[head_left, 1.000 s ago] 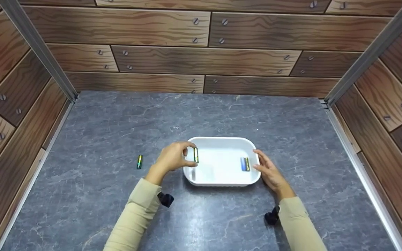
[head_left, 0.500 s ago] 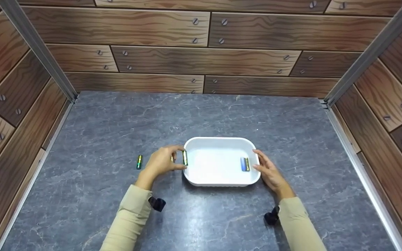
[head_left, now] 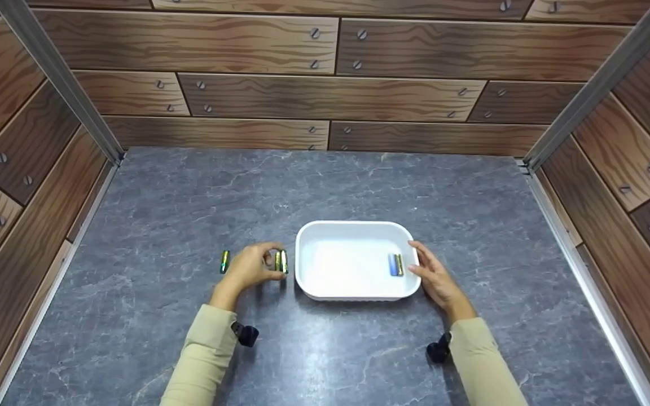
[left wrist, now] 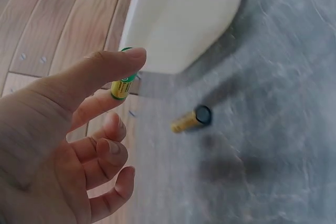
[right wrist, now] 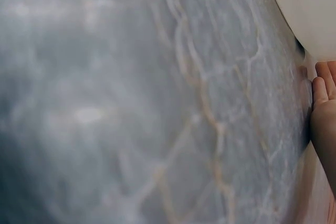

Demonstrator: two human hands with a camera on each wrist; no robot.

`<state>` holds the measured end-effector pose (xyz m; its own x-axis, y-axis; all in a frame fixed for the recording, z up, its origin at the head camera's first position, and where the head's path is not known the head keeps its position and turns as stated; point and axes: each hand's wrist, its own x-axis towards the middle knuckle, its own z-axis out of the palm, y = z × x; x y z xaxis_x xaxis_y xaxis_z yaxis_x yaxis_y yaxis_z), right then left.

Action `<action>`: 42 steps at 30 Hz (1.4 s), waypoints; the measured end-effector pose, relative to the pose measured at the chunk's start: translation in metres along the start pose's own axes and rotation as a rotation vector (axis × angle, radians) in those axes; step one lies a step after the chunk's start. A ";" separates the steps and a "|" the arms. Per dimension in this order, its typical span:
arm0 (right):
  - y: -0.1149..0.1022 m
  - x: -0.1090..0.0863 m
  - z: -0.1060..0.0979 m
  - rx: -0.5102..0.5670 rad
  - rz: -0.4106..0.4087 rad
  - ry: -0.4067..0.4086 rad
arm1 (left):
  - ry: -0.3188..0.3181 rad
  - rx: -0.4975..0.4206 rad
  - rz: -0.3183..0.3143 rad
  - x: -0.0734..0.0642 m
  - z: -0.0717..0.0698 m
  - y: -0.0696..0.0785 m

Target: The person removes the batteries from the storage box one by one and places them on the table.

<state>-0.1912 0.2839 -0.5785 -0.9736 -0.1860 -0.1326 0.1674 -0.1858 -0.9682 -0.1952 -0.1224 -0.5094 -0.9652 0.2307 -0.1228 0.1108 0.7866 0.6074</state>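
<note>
My left hand (head_left: 249,266) pinches a green-and-yellow battery (left wrist: 123,87) between thumb and forefinger, just left of the white plastic container (head_left: 359,296). Below that hand, a second battery (left wrist: 184,123) with a dark end lies on the table, apart from the pinched one. A third battery (head_left: 224,261) lies to the left of the hand. On the container's floor, near its right end, is a gold-and-dark battery (head_left: 399,264) with a bluish strip alongside; I cannot tell whether the strip is a reflection. My right hand (head_left: 437,280) rests its loosely extended fingers and thumb against the container's right side.
The grey marbled tabletop (head_left: 325,186) stretches around the container. Wood-patterned panels (head_left: 257,96) with metal corner posts (head_left: 590,84) enclose it at the back and both sides. Black wrist cameras (head_left: 246,334) sit at both cuffs.
The left hand has moved left with its battery, from over the container's left end, past the rim, to above the table beside another battery. The right hand and container have stayed put.
</note>
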 end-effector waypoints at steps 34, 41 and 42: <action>0.001 0.000 -0.001 0.003 -0.010 -0.029 | -0.012 0.191 -0.131 0.013 0.011 -0.033; 0.002 0.000 -0.001 0.019 -0.011 -0.017 | 0.016 0.178 -0.093 0.013 0.013 -0.038; 0.002 0.000 -0.001 0.018 -0.012 -0.021 | 0.020 0.175 -0.089 0.013 0.014 -0.038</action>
<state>-0.1914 0.2848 -0.5805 -0.9721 -0.2038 -0.1161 0.1584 -0.2054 -0.9658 -0.2085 -0.1417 -0.5447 -0.9773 0.1464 -0.1534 0.0629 0.8912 0.4493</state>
